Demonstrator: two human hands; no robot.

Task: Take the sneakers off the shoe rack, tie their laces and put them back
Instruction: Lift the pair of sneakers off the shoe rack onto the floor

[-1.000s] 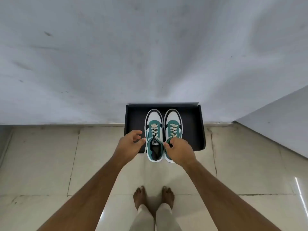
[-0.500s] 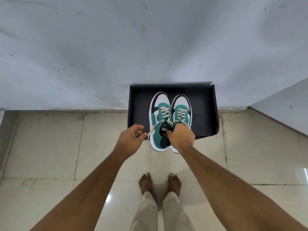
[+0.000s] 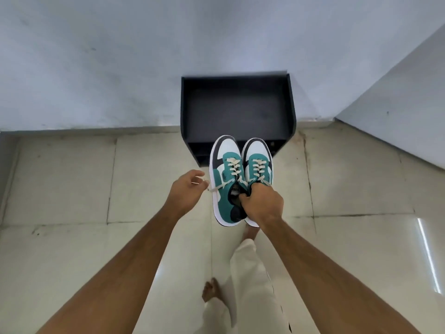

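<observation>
We hold both sneakers point(image 3: 240, 179) in our right hand point(image 3: 262, 206). The fingers are pressed together at the openings, pinching the inner sides of the two shoes against each other. The shoes hang in the air, toes pointing away from the grip, out in front of the black shoe rack point(image 3: 237, 112). The top shelf of the rack is bare now.

Our left hand point(image 3: 186, 189) is just beside the grip, on its left. Its fingers are half curled and hold nothing. A loose lace point(image 3: 220, 185) sticks out from the left shoe toward that hand, and its tip is very near the fingertips. We cannot tell if it touches them.

To do this step well, we think we should keep the right hand tight so no shoe slips out. One hand is carrying two shoes, so the farther one could drop. We should bring them down slowly and set them flat on the floor point(image 3: 72, 189), below the grip. The loose lace could catch on the rack edge or get under a foot, so we should watch it. Then both hands are free to tie.

The shoes are green, white and black, with long round toes and thick white soles. The green parts look soft and a bit fuzzy. The laces are flat and cream. The rack is dark, smooth and boxy, with raised sides. The floor is shiny pale tile.
</observation>
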